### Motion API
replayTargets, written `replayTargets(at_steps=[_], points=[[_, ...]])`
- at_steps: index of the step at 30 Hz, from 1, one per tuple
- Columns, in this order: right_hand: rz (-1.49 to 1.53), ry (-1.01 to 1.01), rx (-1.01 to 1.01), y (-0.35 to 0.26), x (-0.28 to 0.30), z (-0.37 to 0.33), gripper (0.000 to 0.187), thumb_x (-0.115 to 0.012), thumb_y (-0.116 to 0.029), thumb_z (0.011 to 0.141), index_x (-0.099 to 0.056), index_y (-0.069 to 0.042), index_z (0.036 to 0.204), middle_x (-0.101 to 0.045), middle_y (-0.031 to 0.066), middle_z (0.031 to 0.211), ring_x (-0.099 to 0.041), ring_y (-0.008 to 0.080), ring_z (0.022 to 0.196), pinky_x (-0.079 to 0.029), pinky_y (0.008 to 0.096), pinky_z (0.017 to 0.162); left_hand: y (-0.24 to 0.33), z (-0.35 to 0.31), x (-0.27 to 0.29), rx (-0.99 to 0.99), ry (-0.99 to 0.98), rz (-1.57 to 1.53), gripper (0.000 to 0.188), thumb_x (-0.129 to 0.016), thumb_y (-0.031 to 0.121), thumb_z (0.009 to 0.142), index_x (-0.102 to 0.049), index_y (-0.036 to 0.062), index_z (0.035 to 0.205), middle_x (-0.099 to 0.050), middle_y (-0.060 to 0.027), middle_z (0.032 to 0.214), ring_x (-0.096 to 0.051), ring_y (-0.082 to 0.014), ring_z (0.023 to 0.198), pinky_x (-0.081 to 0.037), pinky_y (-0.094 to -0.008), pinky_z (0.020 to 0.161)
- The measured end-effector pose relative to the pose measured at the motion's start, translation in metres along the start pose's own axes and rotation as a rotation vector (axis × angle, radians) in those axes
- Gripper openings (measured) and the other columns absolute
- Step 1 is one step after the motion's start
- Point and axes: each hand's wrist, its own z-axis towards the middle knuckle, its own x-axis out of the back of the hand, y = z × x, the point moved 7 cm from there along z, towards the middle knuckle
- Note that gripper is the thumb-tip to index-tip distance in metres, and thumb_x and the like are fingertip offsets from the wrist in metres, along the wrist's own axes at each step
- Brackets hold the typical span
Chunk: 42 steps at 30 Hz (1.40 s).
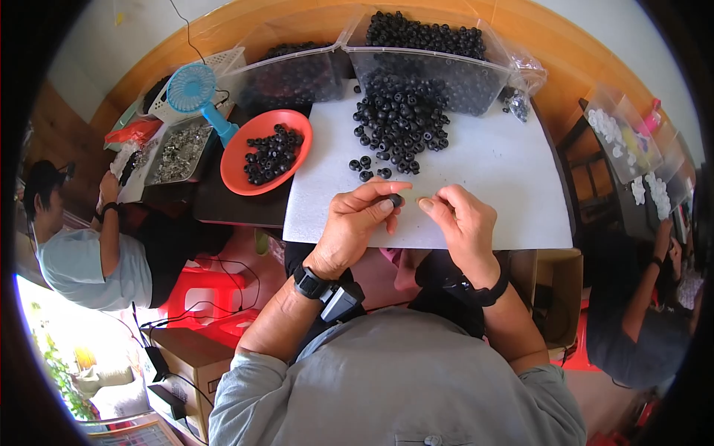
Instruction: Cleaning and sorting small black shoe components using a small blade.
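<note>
Between the thumb and fingers of my left hand is a small round black part. My right hand is closed in a pinch close beside it, thumb against the fingers; whatever it holds is too small to make out. Both hands are over the near edge of a white foam sheet. Just beyond my left hand lie several loose black parts, round with a hole. Farther back, a larger heap of them spills in front of a clear plastic bin.
An orange-red bowl of black parts stands left of the sheet, near a blue fan and a tray of shiny metal pieces. Another clear bin is behind. Co-workers sit at left and right. A cardboard box stands below right.
</note>
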Motion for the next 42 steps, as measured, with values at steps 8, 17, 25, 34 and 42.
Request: replayTargets(at_steps=[8,17,25,34,42], points=[[-0.052,-0.020,0.040,-0.002,0.000,0.001,0.026,-0.078,-0.021,0.091,-0.060,-0.006,0.079,-0.060,0.0063,0.067,-0.058,0.0238,0.055,-0.043,0.0366,0.051,0.001,0.000,-0.002,-0.028,-0.011,0.084,0.032,-0.055,-0.006,0.101,-0.069,-0.0051,0.130,-0.058,-0.0074,0.111,-0.058,-0.0176,0.093,-0.051,-0.0302,0.075],[-0.047,-0.087,0.082,0.000,-0.003,0.003,0.025,-0.078,-0.022,0.091,-0.061,-0.007,0.080,-0.060,0.0059,0.067,-0.059,0.0246,0.056,-0.043,0.0376,0.051,-0.001,0.000,0.003,-0.006,0.024,0.083,0.028,-0.055,-0.006,0.101,-0.069,-0.0066,0.125,-0.059,-0.0076,0.110,-0.058,-0.0169,0.093,-0.051,-0.0298,0.075],[0.097,-0.087,0.052,0.005,-0.003,-0.001,0.026,-0.083,-0.020,0.085,-0.062,-0.007,0.079,-0.058,0.0043,0.065,-0.057,0.0231,0.057,-0.042,0.0366,0.051,0.007,-0.001,0.003,0.000,0.091,0.067,0.026,-0.058,-0.004,0.100,-0.071,-0.0051,0.122,-0.063,-0.0090,0.112,-0.060,-0.0170,0.091,-0.051,-0.0305,0.073],[-0.032,0.000,0.213,-0.002,0.002,-0.006,0.027,-0.084,-0.021,0.084,-0.061,-0.009,0.077,-0.055,0.0022,0.064,-0.053,0.0209,0.055,-0.039,0.0357,0.050,0.120,-0.007,0.070,-0.273,0.511,0.891,0.023,-0.065,-0.005,0.092,-0.075,0.0001,0.113,-0.069,-0.0003,0.098,-0.060,-0.0071,0.080,-0.049,-0.0227,0.069],[-0.057,-0.002,0.248,-0.006,0.000,-0.006,0.029,-0.084,-0.024,0.085,-0.060,-0.010,0.077,-0.054,0.0017,0.063,-0.053,0.0212,0.055,-0.040,0.0359,0.050,0.110,0.010,0.081,-0.601,0.435,1.571,0.022,-0.079,0.004,0.078,-0.074,0.0051,0.099,-0.065,-0.0134,0.101,-0.060,-0.0353,0.097,-0.050,-0.0459,0.084]])
